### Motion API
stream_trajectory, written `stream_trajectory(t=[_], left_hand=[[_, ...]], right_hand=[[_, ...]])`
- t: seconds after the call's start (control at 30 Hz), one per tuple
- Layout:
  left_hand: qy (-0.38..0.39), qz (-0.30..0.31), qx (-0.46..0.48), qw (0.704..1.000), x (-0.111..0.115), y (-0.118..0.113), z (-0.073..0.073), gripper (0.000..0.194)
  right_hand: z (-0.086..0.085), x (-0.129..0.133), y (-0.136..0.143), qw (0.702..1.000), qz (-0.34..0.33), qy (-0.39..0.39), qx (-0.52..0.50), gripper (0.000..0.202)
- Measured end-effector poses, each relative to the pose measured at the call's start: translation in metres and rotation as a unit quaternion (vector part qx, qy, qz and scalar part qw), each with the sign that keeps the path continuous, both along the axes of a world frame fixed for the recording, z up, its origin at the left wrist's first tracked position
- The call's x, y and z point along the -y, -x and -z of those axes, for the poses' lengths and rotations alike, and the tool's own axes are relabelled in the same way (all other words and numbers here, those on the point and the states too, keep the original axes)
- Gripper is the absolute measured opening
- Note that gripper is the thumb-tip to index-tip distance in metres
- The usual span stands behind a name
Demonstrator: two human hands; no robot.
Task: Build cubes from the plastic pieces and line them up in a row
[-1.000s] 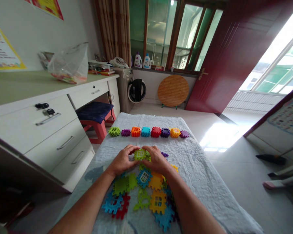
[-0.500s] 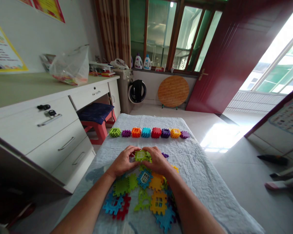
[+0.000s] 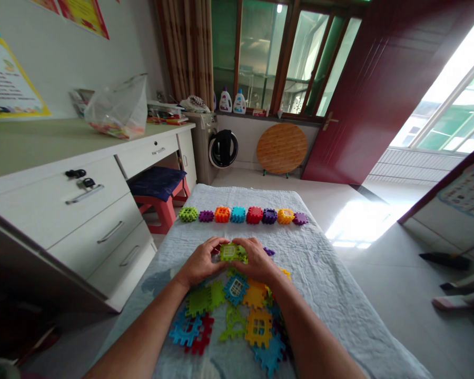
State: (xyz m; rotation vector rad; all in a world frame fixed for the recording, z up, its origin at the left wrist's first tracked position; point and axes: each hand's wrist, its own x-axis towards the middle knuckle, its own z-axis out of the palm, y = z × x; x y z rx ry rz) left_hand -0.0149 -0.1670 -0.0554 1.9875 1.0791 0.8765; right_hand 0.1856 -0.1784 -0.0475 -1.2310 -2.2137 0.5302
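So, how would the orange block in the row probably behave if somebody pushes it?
The orange block would probably slide or catch rather than roll, since its sides look flat and its edges toothed. The wrinkled cloth beneath may snag those teeth. It is probably light for its size, as the openings in its face suggest a hollow shell.

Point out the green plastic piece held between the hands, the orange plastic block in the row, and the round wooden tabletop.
Green plastic piece point(image 3: 228, 252): head view, its white window.
Orange plastic block point(image 3: 222, 215): head view, front face.
Round wooden tabletop point(image 3: 282, 149): head view, middle of its face.
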Motion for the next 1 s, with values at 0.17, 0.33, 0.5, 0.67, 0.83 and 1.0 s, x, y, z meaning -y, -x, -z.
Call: stream_trajectory(t=[0.17,0.33,0.5,0.67,0.83,1.0], left_hand=[[0.003,-0.005,0.000,1.000,0.0001,0.0007,0.0022,0.053],[-0.003,-0.010,-0.003,1.000,-0.0003,0.0014,0.0030,0.052],[-0.005,-0.005,-0.008,1.000,-0.0005,0.0017,0.0037,0.054],[-0.004,0.001,-0.001,1.000,0.0011,0.0017,0.0034,0.055],[-0.014,-0.002,-0.012,1.000,0.0024,0.0009,0.0003,0.060],[-0.025,0.004,-0.022,0.999,0.0035,-0.0009,-0.0033,0.058]], right_hand=[[-0.0014,0.0007,0.0006,1.000,0.006,0.011,0.006,0.051],[0.0013,0.0006,0.0003,1.000,0.012,0.009,-0.009,0.059],[0.0042,-0.0024,-0.0006,1.000,-0.008,-0.001,-0.010,0.058],[0.0041,-0.0039,-0.0008,1.000,-0.009,0.001,-0.008,0.055],[0.0032,-0.0020,0.0001,1.000,-0.003,0.006,-0.009,0.055],[0.0010,-0.0003,0.0013,1.000,0.000,0.014,-0.003,0.055]])
